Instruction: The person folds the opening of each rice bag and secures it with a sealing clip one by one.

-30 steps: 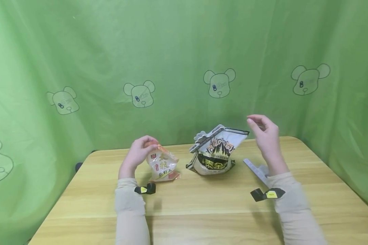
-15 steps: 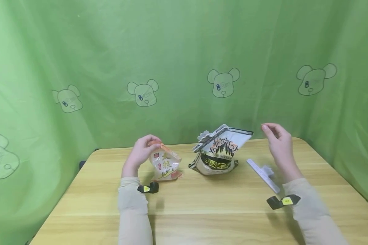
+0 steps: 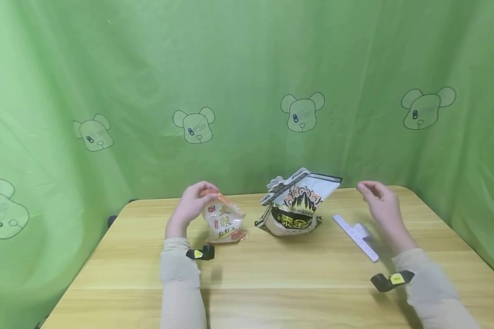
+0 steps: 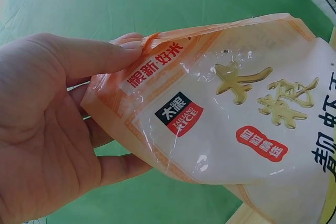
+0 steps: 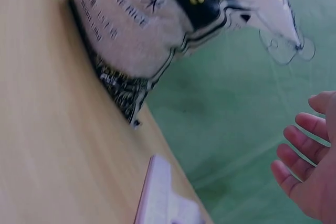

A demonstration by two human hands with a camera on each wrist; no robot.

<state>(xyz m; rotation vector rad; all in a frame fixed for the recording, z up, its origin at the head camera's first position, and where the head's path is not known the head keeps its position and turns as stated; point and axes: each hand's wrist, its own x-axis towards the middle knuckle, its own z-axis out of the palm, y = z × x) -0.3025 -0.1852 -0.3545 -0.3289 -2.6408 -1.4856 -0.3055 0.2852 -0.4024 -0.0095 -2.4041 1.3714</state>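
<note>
The left hand (image 3: 191, 203) pinches the orange top edge of a rice bag (image 3: 225, 224), its base on the wooden table (image 3: 271, 274); the right hand (image 3: 382, 205) hangs in the air, relaxed, fingers loosely bent. From it, a lilac bag clip (image 3: 356, 236) lies at seven o'clock; at nine stands a jasmine rice bag (image 3: 298, 219), a gray clip (image 3: 286, 187) across its slanted top.
</note>
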